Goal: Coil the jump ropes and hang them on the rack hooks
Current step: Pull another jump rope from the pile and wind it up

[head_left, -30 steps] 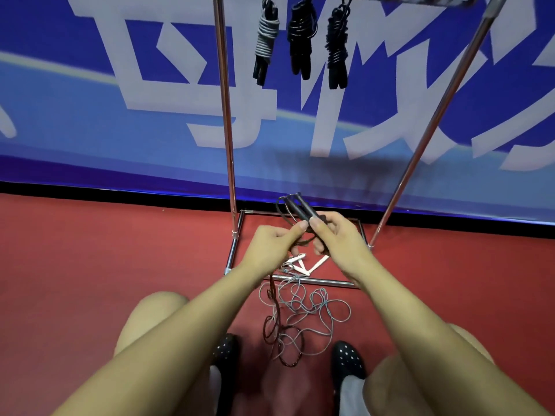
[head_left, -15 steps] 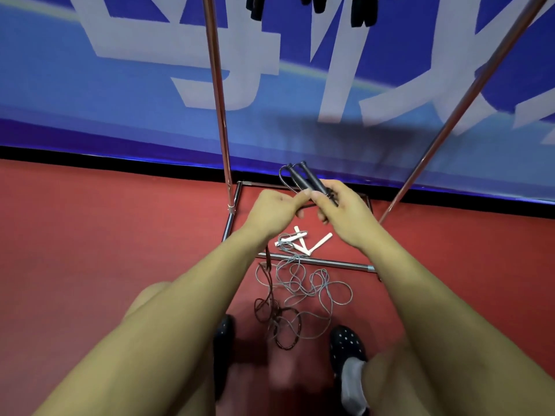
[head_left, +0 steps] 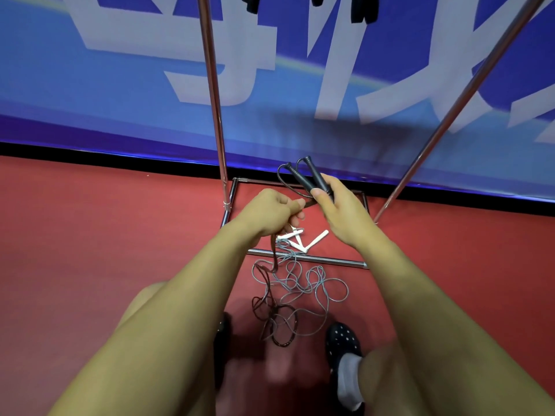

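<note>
My right hand (head_left: 339, 211) grips the two black handles (head_left: 309, 178) of a dark jump rope, held side by side and pointing up and away. My left hand (head_left: 270, 210) pinches that rope's dark cord (head_left: 274, 256) just left of the handles; the cord drops from my fist to a loose tangle on the floor. A grey jump rope (head_left: 303, 283) with white handles (head_left: 303, 240) lies tangled on the red floor below my hands. The chrome rack (head_left: 214, 94) stands in front of me; the bottoms of coiled ropes hanging from it (head_left: 363, 10) show at the top edge.
The rack's base bar (head_left: 306, 259) crosses the floor over the grey rope, and a slanted rack pole (head_left: 450, 115) rises at the right. A blue banner wall (head_left: 120, 85) stands behind. My black dotted shoes (head_left: 342, 340) flank the tangled cords.
The view has tilted down, so the hanging ropes have nearly left the top of the frame. My hands have drawn slightly apart, the left one now pinching the cord beside the handles.
</note>
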Action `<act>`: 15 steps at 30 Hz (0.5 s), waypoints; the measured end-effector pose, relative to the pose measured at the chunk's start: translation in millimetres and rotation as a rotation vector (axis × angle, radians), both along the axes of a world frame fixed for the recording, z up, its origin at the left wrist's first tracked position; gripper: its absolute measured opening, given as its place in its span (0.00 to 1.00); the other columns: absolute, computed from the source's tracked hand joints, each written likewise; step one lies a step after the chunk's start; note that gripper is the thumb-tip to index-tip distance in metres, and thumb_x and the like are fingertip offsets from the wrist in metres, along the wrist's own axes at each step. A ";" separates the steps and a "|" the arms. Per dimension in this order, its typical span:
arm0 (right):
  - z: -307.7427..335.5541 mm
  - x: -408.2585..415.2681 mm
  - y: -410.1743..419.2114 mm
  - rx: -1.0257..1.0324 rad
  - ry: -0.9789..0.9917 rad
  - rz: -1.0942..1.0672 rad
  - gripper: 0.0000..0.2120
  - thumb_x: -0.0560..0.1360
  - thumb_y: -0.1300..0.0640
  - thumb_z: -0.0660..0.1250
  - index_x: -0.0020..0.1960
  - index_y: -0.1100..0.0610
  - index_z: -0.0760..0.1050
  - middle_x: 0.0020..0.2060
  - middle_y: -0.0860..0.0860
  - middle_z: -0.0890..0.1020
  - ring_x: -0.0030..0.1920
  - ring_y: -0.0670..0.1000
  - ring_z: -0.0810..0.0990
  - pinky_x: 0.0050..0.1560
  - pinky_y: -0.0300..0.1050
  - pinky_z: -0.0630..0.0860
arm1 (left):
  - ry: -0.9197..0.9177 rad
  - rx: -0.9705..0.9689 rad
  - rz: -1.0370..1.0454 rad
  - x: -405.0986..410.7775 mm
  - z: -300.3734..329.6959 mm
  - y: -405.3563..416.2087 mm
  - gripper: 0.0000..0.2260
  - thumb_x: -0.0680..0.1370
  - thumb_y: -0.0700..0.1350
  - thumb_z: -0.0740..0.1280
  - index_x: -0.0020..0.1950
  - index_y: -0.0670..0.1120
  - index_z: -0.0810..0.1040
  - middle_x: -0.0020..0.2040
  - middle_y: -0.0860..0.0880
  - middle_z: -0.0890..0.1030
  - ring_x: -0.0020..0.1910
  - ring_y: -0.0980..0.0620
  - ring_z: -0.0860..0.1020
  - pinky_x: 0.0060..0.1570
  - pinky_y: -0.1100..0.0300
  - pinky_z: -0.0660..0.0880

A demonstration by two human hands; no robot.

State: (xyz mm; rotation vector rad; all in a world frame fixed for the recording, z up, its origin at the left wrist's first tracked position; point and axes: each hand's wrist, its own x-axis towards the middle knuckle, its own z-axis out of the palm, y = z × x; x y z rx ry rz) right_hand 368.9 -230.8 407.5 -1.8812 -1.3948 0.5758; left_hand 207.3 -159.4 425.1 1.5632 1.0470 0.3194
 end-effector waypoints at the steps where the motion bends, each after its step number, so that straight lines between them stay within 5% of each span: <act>1: -0.5 -0.9 0.0 0.004 0.000 0.004 0.17 0.85 0.50 0.60 0.73 0.50 0.70 0.48 0.40 0.78 0.47 0.42 0.77 0.44 0.32 0.67 | -0.020 -0.014 0.007 -1.1 0.4 -0.9 0.16 0.84 0.48 0.65 0.43 0.40 0.81 0.29 0.49 0.77 0.27 0.52 0.73 0.34 0.60 0.72; 3: -2.0 -2.8 -0.1 -0.005 -0.025 0.025 0.18 0.85 0.51 0.60 0.74 0.51 0.69 0.53 0.45 0.78 0.53 0.50 0.77 0.49 0.41 0.67 | -0.002 0.006 0.020 -2.9 1.0 -3.6 0.17 0.85 0.49 0.64 0.42 0.41 0.80 0.30 0.49 0.75 0.26 0.52 0.72 0.32 0.61 0.72; 7: -6.8 -8.7 -2.3 -0.047 -0.108 0.048 0.19 0.85 0.52 0.61 0.75 0.53 0.67 0.53 0.49 0.76 0.52 0.52 0.73 0.49 0.43 0.64 | 0.207 0.121 -0.061 -9.9 -1.1 -4.3 0.20 0.84 0.54 0.63 0.38 0.43 0.80 0.32 0.44 0.77 0.28 0.48 0.73 0.35 0.60 0.70; 15: -4.4 -6.3 -5.9 0.005 -0.053 -0.076 0.19 0.85 0.53 0.62 0.74 0.55 0.67 0.57 0.50 0.78 0.52 0.50 0.73 0.48 0.41 0.63 | 0.040 -0.317 -0.040 -15.4 2.0 -10.5 0.14 0.85 0.52 0.63 0.44 0.46 0.73 0.30 0.50 0.72 0.28 0.52 0.76 0.28 0.63 0.74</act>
